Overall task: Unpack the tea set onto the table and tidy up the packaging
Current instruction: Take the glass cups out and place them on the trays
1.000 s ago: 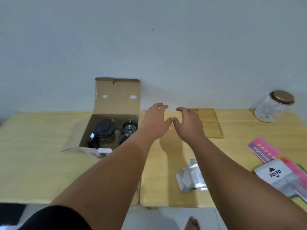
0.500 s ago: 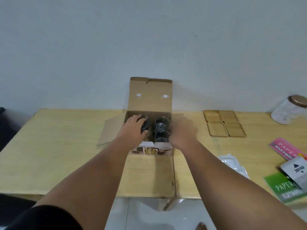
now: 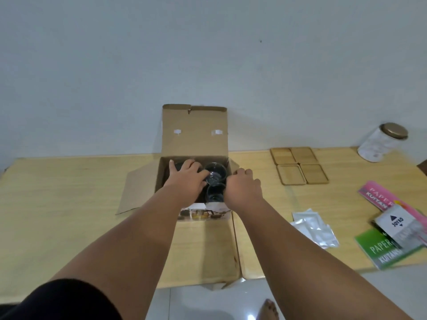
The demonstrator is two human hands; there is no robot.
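Here the left hand reaches into the open brown cardboard box on the pale wooden tabletop, fingers spread over a dark-lidded teapot; whether it grips is unclear. The right hand curls round the box's right wall, beside two clear glass cups.

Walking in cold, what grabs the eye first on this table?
The open cardboard box stands at the middle back of the table. The left hand is inside it beside two glass cups, and the right hand is at its right wall. To the right, four wooden coasters lie in a square, and a lidded glass jar stands at the far right corner.
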